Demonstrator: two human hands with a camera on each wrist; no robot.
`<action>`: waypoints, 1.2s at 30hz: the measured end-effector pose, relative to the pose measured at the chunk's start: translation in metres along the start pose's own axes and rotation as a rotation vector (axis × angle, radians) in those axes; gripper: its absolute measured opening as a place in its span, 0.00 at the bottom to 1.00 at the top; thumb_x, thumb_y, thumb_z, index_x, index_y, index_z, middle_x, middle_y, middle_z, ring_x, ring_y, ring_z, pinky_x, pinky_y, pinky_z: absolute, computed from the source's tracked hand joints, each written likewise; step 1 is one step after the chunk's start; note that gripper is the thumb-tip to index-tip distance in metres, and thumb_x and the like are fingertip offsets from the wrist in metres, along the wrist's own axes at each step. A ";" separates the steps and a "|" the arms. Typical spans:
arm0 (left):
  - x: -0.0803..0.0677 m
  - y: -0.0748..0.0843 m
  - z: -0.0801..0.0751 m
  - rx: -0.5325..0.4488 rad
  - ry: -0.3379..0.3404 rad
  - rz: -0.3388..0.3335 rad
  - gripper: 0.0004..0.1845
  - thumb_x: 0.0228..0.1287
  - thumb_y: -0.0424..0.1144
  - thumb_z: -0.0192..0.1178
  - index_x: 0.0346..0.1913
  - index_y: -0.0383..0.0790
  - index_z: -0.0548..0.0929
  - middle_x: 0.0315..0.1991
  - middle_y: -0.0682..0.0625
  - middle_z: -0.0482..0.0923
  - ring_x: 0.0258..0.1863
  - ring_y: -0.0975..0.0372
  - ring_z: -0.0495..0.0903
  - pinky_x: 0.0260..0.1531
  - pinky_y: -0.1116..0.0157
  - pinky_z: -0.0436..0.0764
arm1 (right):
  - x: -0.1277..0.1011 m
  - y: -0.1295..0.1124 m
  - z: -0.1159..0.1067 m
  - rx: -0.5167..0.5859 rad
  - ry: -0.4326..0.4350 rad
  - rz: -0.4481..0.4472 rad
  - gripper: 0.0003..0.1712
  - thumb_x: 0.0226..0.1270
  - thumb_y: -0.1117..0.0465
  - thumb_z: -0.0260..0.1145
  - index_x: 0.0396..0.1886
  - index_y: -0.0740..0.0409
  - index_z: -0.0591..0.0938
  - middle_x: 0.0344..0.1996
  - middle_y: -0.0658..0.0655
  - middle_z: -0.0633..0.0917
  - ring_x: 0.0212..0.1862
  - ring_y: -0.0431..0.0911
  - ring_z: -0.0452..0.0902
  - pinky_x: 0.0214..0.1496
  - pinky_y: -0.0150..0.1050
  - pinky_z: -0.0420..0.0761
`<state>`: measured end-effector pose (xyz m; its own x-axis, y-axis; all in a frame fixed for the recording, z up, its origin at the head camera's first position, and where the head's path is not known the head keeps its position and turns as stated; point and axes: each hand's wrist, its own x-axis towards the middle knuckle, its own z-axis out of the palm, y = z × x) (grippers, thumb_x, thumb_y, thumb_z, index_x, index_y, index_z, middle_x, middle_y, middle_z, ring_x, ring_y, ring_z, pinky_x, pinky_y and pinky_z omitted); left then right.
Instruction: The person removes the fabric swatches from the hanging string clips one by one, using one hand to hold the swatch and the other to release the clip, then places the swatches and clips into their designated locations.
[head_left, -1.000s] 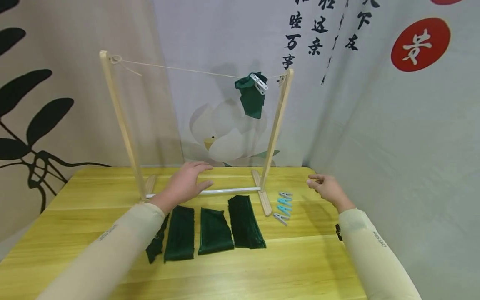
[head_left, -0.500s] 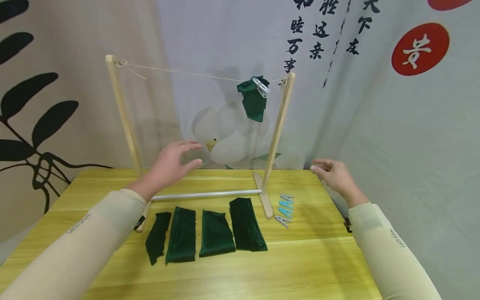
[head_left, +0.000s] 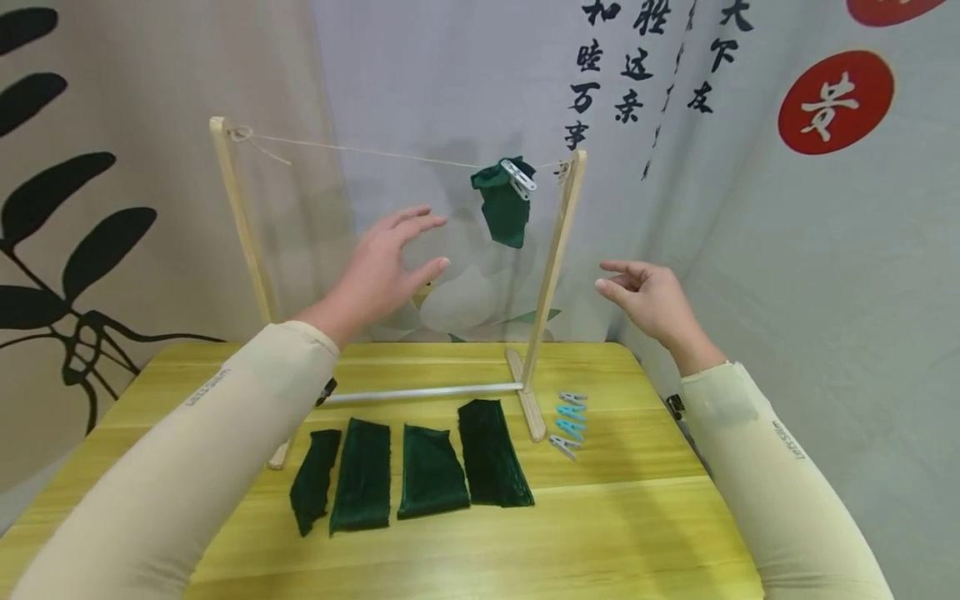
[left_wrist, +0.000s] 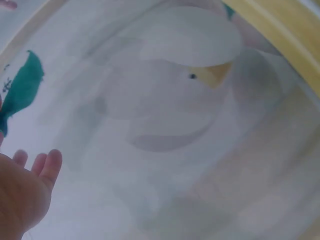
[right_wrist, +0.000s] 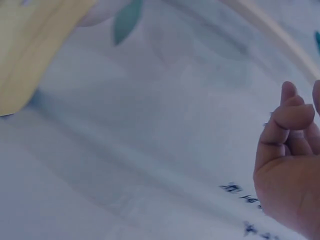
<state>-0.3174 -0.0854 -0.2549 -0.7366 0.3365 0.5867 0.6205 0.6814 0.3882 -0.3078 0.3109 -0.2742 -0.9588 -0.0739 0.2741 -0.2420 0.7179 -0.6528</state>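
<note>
A wooden rack (head_left: pixel 553 258) with a string line (head_left: pixel 390 155) stands on the yellow table (head_left: pixel 600 533). A dark green cloth (head_left: pixel 501 204) hangs from the string near the right post, held by a white clothespin (head_left: pixel 519 177). My left hand (head_left: pixel 386 267) is raised in the air, fingers spread, left of and below the hanging cloth, holding nothing. My right hand (head_left: pixel 647 298) hovers right of the right post with fingers loosely curled and empty. Several green cloth strips (head_left: pixel 420 471) lie flat on the table in front of the rack.
Several clothespins (head_left: pixel 567 417), blue and grey, lie on the table right of the rack's foot. A printed fabric backdrop (head_left: pixel 787 250) hangs close behind and to the right of the table. A white bar (head_left: pixel 420 392) joins the rack's feet.
Both hands have risen from just above the table to the height of the rack's upper half. The left hand moved up and right toward the hanging cloth.
</note>
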 end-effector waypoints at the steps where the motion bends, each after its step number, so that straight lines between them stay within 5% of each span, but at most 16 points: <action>1: 0.005 0.004 0.000 -0.009 0.012 0.005 0.32 0.65 0.53 0.65 0.71 0.58 0.70 0.76 0.53 0.61 0.76 0.53 0.59 0.71 0.45 0.63 | 0.003 -0.008 0.000 0.003 0.006 -0.014 0.31 0.65 0.35 0.63 0.66 0.36 0.77 0.51 0.52 0.87 0.52 0.45 0.82 0.51 0.45 0.81; 7: 0.027 0.019 0.002 -0.028 0.048 0.019 0.33 0.64 0.55 0.64 0.72 0.62 0.68 0.77 0.55 0.57 0.77 0.55 0.57 0.72 0.47 0.63 | 0.019 -0.048 0.004 0.023 0.046 -0.096 0.29 0.64 0.38 0.65 0.64 0.37 0.79 0.49 0.51 0.88 0.48 0.42 0.84 0.49 0.40 0.82; 13: 0.040 0.026 0.004 -0.004 0.018 0.014 0.34 0.64 0.55 0.65 0.72 0.64 0.67 0.79 0.57 0.54 0.78 0.56 0.55 0.72 0.47 0.63 | 0.031 -0.080 0.018 0.034 0.129 -0.179 0.27 0.64 0.45 0.69 0.63 0.41 0.80 0.45 0.51 0.88 0.39 0.42 0.80 0.36 0.31 0.79; 21: 0.053 0.034 0.009 0.002 -0.022 0.017 0.33 0.64 0.53 0.65 0.72 0.63 0.68 0.78 0.59 0.54 0.77 0.56 0.57 0.71 0.51 0.66 | 0.039 -0.113 0.040 -0.136 0.326 -0.412 0.30 0.64 0.53 0.71 0.67 0.43 0.77 0.49 0.54 0.88 0.30 0.43 0.75 0.32 0.33 0.77; 36: 0.067 0.046 0.020 -0.047 -0.018 -0.011 0.31 0.66 0.53 0.63 0.71 0.62 0.69 0.75 0.54 0.63 0.76 0.58 0.60 0.72 0.56 0.66 | 0.068 -0.122 0.059 -0.251 0.567 -0.506 0.26 0.65 0.54 0.70 0.63 0.45 0.80 0.46 0.53 0.89 0.29 0.46 0.77 0.31 0.35 0.74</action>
<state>-0.3437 -0.0180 -0.2119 -0.7480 0.3406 0.5696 0.6237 0.6540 0.4280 -0.3525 0.1777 -0.2171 -0.5037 -0.1172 0.8559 -0.5215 0.8311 -0.1931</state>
